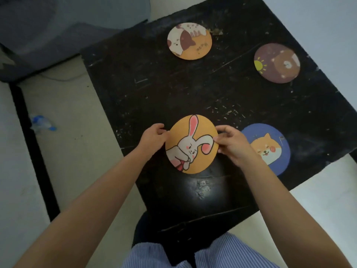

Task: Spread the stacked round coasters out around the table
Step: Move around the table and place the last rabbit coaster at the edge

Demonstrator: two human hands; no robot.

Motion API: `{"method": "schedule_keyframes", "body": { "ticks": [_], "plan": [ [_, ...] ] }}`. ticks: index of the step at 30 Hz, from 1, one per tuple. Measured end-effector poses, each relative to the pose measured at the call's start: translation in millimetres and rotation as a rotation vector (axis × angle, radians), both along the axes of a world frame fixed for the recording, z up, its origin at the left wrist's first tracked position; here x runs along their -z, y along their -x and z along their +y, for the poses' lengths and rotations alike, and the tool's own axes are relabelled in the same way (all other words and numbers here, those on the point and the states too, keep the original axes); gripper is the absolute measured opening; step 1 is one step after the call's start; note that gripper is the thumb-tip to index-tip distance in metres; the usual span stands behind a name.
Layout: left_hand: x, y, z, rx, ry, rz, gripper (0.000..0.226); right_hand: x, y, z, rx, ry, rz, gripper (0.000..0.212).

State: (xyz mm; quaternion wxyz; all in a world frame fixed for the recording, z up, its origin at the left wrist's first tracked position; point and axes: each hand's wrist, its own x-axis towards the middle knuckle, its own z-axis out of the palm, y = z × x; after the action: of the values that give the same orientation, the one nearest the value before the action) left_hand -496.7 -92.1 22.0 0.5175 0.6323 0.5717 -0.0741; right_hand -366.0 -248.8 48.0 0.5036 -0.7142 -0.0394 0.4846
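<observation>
An orange coaster with a white rabbit (pixel 195 153) lies near the table's front, held at both sides. My left hand (pixel 153 137) pinches its left rim and my right hand (pixel 233 146) grips its right rim. Whether more coasters lie under it I cannot tell. A blue coaster with an orange dog (pixel 270 149) lies flat just right of my right hand, partly hidden by that wrist. A brown bear coaster (pixel 277 62) sits at the far right. An orange coaster with cats (pixel 190 41) sits at the far middle.
The black scratched table (pixel 193 93) stands on a pale floor. Its left edge runs close to my left hand. A crumpled plastic bottle (pixel 41 122) lies on the floor at the left, beside a dark strip. My striped clothing (pixel 193 254) shows at the bottom.
</observation>
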Motion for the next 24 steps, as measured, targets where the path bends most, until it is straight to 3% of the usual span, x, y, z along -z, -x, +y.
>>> {"method": "schedule_keyframes", "body": {
  "ticks": [4,7,10,14,19,24],
  "plan": [
    [8.7,-8.7,19.3,0.424,-0.224,0.026,0.056,13.5,17.7,15.1,-0.171,0.250,-0.487,0.016],
    [11.4,-13.6,40.6,0.644,-0.257,0.022,0.053,17.8,37.3,31.6,0.008,0.208,-0.440,0.020],
    [1.1,-4.3,64.4,0.753,-0.198,-0.067,0.027,14.1,62.8,42.5,0.290,0.142,-0.357,0.024],
    [-12.5,20.6,94.2,0.938,-0.164,-0.090,0.023,11.8,101.8,56.4,0.572,0.147,-0.344,0.023],
    [-17.2,41.6,117.6,1.009,-0.189,-0.136,0.020,13.6,130.2,76.3,0.656,0.327,-0.476,0.014],
    [-11.6,34.3,136.4,1.006,-0.270,-0.139,0.020,25.4,154.7,84.2,0.479,0.453,-0.324,0.021]
  ]
}}
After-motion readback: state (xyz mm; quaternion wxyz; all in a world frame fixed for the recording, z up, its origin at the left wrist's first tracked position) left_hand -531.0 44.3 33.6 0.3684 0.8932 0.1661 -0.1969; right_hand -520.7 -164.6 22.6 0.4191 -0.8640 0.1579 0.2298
